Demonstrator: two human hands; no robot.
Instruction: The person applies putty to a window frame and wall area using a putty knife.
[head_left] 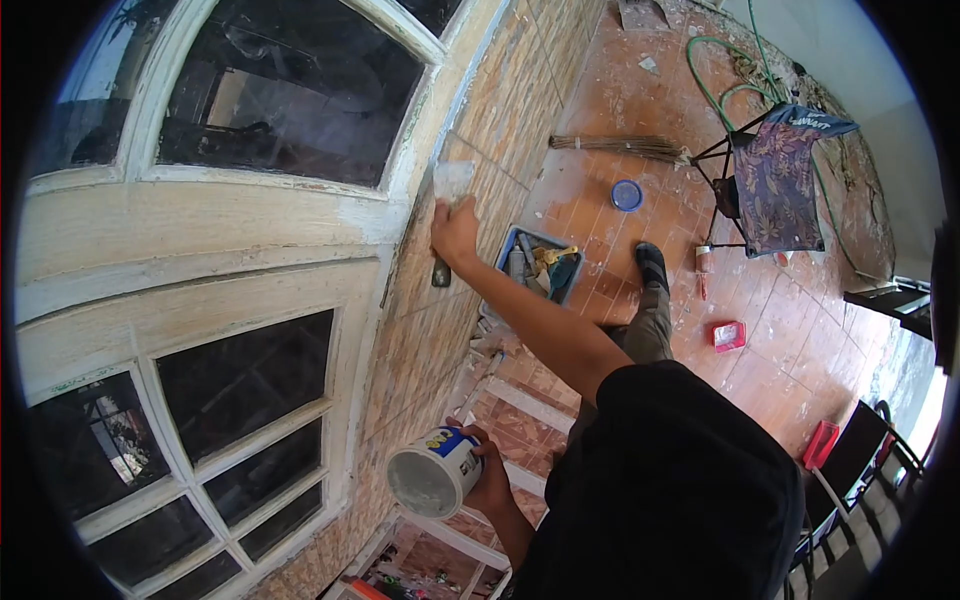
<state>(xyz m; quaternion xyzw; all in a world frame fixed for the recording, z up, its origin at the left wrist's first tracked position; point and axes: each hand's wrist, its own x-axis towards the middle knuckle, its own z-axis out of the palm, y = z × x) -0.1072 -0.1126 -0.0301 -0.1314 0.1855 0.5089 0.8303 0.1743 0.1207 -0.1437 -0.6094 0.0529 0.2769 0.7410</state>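
Note:
My right hand (456, 232) is closed around a putty knife (454, 180). Its wide pale blade points up past my fingers, and the dark handle end sticks out below. The blade lies over the joint between the white window frame (395, 215) and the stone-patterned tile wall (500, 130); whether it touches cannot be made out. My left hand (487, 478) grips the side of a white plastic tub (425, 482) with a blue and yellow label. The tub is tilted, its open mouth facing me, with whitish residue inside.
A white ladder (530, 403) stands below me. On the tiled floor are a tray of tools (515, 262), a stick broom (615, 145), a blue lid (626, 195), a red container (728, 336) and a folding chair (785, 190). A green hose (700, 75) lies behind.

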